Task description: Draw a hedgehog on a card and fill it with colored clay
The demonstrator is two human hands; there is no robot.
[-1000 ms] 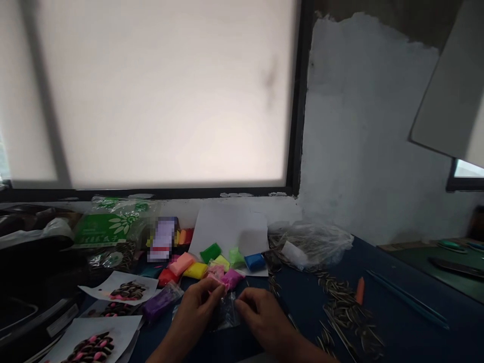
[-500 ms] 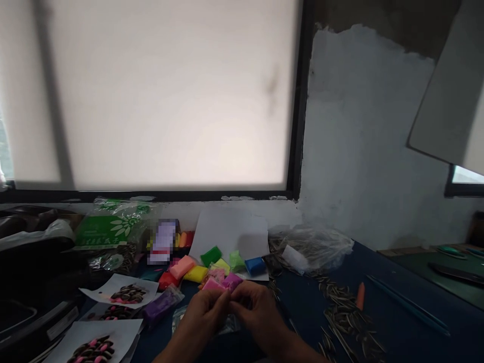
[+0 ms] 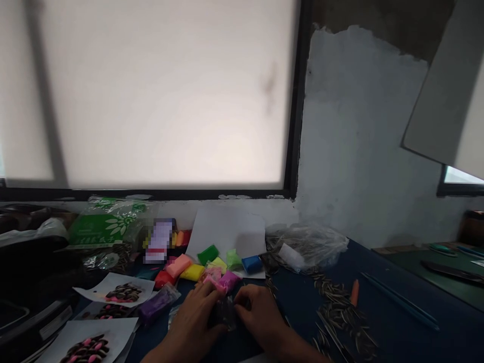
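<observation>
In the head view my left hand (image 3: 194, 315) lies over the table with its fingers stretched forward and its thumb apart. Its fingertips touch or cover the near side of a pink clay packet (image 3: 215, 283). My right hand (image 3: 259, 310) is beside it, fingers curled and thumb against the index finger; what is in the pinch is too small to name. Between the hands lies a clear plastic bag (image 3: 227, 313). A magenta-purple clay packet (image 3: 229, 281) rests just beyond my fingers. A larger purple clay packet (image 3: 157, 305) is left of my left hand.
Clay packets in yellow (image 3: 192, 273), green (image 3: 207, 255) and blue (image 3: 252, 264) lie beyond. Paper sheets (image 3: 117, 330) bearing seeds with pink bits are at left. Loose striped seeds (image 3: 342, 307), an orange stick (image 3: 354, 292) and blue tweezers-like tool (image 3: 401, 301) lie right.
My hands, close together over the pink packet before, have separated. The left has flattened out with its thumb apart; the right stays curled. The view has shifted slightly to the right.
</observation>
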